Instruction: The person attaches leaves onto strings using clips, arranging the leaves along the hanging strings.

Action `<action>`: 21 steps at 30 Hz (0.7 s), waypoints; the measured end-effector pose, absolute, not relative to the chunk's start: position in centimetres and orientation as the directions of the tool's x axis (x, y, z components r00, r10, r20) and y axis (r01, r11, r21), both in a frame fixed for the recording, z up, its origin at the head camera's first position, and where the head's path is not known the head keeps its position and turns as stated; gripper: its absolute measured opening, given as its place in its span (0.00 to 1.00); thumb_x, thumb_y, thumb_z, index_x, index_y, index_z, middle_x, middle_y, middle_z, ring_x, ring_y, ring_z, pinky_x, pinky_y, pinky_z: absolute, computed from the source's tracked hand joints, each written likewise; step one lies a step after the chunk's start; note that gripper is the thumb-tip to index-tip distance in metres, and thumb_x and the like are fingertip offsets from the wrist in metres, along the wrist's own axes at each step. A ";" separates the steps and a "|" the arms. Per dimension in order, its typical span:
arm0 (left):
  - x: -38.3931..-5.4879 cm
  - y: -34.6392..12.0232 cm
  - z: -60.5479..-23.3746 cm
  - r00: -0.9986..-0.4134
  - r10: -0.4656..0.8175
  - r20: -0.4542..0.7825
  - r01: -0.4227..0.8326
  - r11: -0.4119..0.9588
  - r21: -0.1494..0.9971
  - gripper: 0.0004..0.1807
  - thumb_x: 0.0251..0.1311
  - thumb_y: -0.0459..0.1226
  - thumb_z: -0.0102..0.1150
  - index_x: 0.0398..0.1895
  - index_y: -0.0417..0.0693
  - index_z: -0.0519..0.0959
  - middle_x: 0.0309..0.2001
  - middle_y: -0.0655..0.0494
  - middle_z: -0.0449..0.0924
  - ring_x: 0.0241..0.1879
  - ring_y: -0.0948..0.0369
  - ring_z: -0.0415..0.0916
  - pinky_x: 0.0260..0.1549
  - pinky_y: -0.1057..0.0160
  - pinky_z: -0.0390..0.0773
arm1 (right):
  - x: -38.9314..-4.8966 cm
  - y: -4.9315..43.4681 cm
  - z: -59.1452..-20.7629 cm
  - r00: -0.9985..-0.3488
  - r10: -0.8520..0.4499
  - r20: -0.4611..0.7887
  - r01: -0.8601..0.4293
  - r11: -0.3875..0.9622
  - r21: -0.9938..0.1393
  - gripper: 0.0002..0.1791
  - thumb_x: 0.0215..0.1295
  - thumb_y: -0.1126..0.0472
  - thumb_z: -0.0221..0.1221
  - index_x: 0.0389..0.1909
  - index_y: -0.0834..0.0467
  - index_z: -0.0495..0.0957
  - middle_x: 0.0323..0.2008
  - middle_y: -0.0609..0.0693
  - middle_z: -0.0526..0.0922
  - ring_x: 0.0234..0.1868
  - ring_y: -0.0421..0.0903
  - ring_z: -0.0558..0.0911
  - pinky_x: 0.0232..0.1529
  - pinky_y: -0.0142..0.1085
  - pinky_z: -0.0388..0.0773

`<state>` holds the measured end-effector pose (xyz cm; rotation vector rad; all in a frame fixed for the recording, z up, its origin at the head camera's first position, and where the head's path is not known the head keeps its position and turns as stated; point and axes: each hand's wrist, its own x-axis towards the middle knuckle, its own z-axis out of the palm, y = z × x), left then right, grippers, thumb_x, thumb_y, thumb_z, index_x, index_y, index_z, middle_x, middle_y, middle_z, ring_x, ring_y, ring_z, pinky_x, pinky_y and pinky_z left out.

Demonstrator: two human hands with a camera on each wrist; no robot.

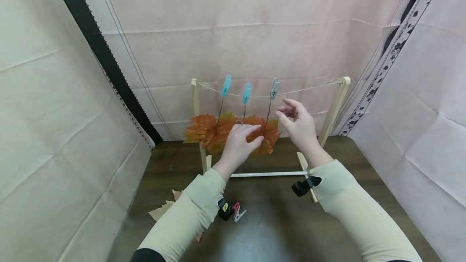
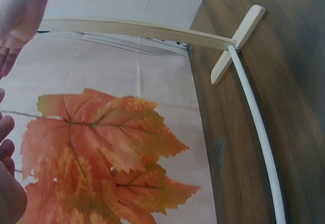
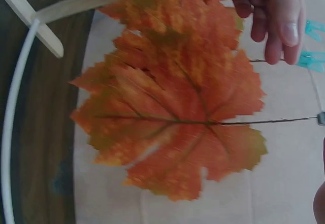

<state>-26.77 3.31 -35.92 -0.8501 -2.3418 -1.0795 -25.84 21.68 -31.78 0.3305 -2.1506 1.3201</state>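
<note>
Head view: the left hand [image 1: 240, 142] has its fingers relaxed and holds nothing, before the orange leaves [image 1: 202, 128]. The right hand [image 1: 300, 124], fingers loosely bent, is also without load. At its eleven o'clock, the grey clip [image 1: 274, 89] fastens one stem [image 1: 268, 112] to the string [image 1: 309, 89]; two blue clips [image 1: 225, 86] are at the grey one's nine o'clock.

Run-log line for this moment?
left hand: by orange leaves | right hand: by grey clothespin | string: three clothespins, leaves hanging by stems
</note>
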 end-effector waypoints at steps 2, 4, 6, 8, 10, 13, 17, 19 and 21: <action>-26.8 2.9 -36.1 -0.731 0.360 0.580 0.674 0.519 0.527 0.20 0.52 0.48 0.56 0.48 0.51 0.75 0.46 0.62 0.75 0.45 0.62 0.65 0.45 0.61 0.65 | -25.7 21.4 -32.7 -0.794 0.080 0.602 -0.502 0.470 -0.726 0.25 0.54 0.55 0.58 0.53 0.58 0.67 0.37 0.49 0.78 0.38 0.40 0.76 0.41 0.30 0.70; -26.8 2.4 -36.4 -0.742 0.367 0.561 0.663 0.529 0.530 0.21 0.52 0.50 0.55 0.48 0.53 0.75 0.46 0.63 0.75 0.45 0.63 0.65 0.45 0.60 0.64 | -25.6 21.3 -33.7 -0.797 0.073 0.600 -0.507 0.459 -0.729 0.25 0.54 0.55 0.58 0.52 0.58 0.67 0.37 0.49 0.78 0.38 0.39 0.75 0.40 0.30 0.70; -26.7 1.9 -36.7 -0.753 0.373 0.542 0.651 0.539 0.535 0.21 0.52 0.51 0.54 0.48 0.54 0.75 0.46 0.64 0.75 0.45 0.63 0.65 0.44 0.60 0.65 | -25.5 21.1 -34.9 -0.800 0.070 0.595 -0.514 0.430 -0.742 0.25 0.54 0.56 0.59 0.52 0.59 0.67 0.37 0.50 0.78 0.37 0.38 0.75 0.39 0.30 0.71; -26.7 1.6 -37.1 -0.762 0.379 0.525 0.642 0.543 0.541 0.22 0.52 0.52 0.53 0.48 0.54 0.76 0.46 0.64 0.75 0.45 0.64 0.65 0.44 0.60 0.65 | -25.4 21.0 -35.9 -0.805 0.070 0.589 -0.512 0.421 -0.749 0.25 0.53 0.55 0.59 0.52 0.60 0.67 0.37 0.50 0.78 0.37 0.38 0.76 0.38 0.29 0.71; -26.6 1.2 -37.6 -0.772 0.384 0.507 0.633 0.545 0.550 0.22 0.52 0.52 0.53 0.48 0.54 0.76 0.46 0.65 0.75 0.44 0.64 0.64 0.43 0.60 0.66 | -25.2 20.9 -36.9 -0.810 0.065 0.583 -0.507 0.423 -0.751 0.26 0.53 0.55 0.59 0.51 0.61 0.67 0.37 0.51 0.78 0.37 0.39 0.76 0.37 0.29 0.71; -26.5 0.6 -38.2 -0.793 0.380 0.477 0.608 0.548 0.574 0.21 0.52 0.52 0.54 0.47 0.54 0.76 0.45 0.65 0.75 0.44 0.64 0.65 0.42 0.59 0.66 | -24.9 20.8 -38.2 -0.821 0.054 0.568 -0.494 0.429 -0.756 0.26 0.53 0.55 0.60 0.51 0.61 0.68 0.37 0.51 0.78 0.37 0.41 0.76 0.37 0.30 0.71; -26.3 -0.2 -39.2 -0.818 0.367 0.444 0.575 0.564 0.594 0.23 0.50 0.55 0.53 0.46 0.54 0.77 0.44 0.65 0.75 0.43 0.63 0.65 0.41 0.58 0.65 | -24.4 20.7 -39.7 -0.852 0.054 0.521 -0.451 0.430 -0.782 0.27 0.51 0.53 0.60 0.52 0.59 0.68 0.38 0.51 0.78 0.39 0.43 0.75 0.40 0.34 0.70; -26.3 -0.8 -39.8 -0.825 0.363 0.434 0.564 0.574 0.593 0.23 0.50 0.56 0.53 0.45 0.55 0.78 0.44 0.65 0.76 0.42 0.63 0.65 0.41 0.58 0.65 | -24.2 20.7 -40.5 -0.866 0.055 0.498 -0.429 0.431 -0.794 0.28 0.51 0.52 0.60 0.52 0.59 0.68 0.38 0.51 0.78 0.39 0.43 0.75 0.41 0.36 0.70; -26.3 -1.4 -40.5 -0.833 0.364 0.416 0.553 0.583 0.596 0.23 0.49 0.56 0.54 0.45 0.55 0.78 0.44 0.65 0.76 0.42 0.64 0.65 0.41 0.58 0.65 | -24.1 20.7 -41.3 -0.874 0.045 0.483 -0.421 0.426 -0.801 0.28 0.51 0.52 0.60 0.52 0.60 0.67 0.39 0.52 0.77 0.40 0.43 0.75 0.41 0.36 0.70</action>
